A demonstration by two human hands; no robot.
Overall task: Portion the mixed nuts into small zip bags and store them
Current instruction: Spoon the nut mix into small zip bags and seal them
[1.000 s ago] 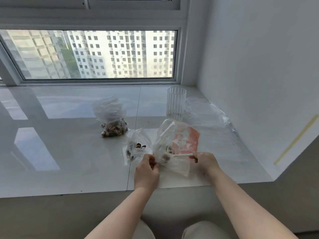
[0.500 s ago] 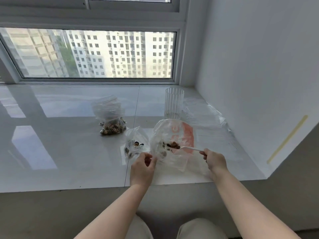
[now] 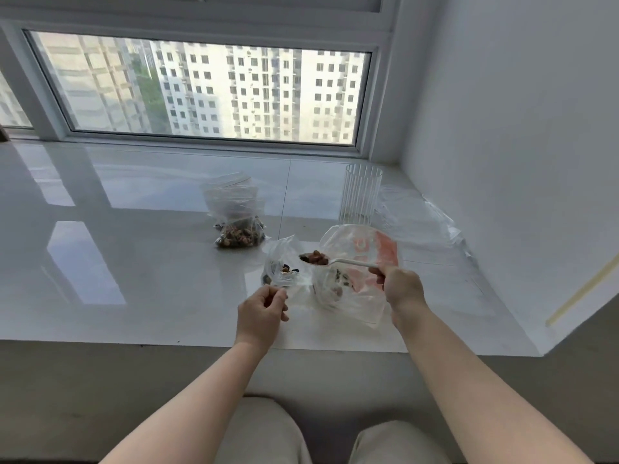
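The right hand point(image 3: 400, 288) pinches the handle of a white plastic spoon point(image 3: 348, 261), fingers curled round its end. The spoon bowl points left and carries a heap of brown mixed nuts point(image 3: 316, 257), held above the gap between 2 bags. The left hand point(image 3: 263, 311) pinches the near edge of a small zip bag point(image 3: 281, 266) between thumb and fingertips, holding its mouth up; a few dark nuts lie in the bottom of this bag. Just right of it, touching the right hand, sits a larger clear bag with a red-orange print point(image 3: 360, 262), its mouth open toward the spoon and a few nuts showing low inside it.

Farther back and to the left, well apart from both hands, 1 filled zip bag point(image 3: 236, 222) rests on the white glossy sill point(image 3: 134, 256), its nuts gathered at the near end. A ribbed clear glass point(image 3: 361, 192) stands upright behind the printed bag, and flat clear plastic sheets point(image 3: 422, 222) lie beside it against the right wall point(image 3: 519, 145). A window point(image 3: 214, 92) runs along the back of the sill, with apartment blocks beyond it.
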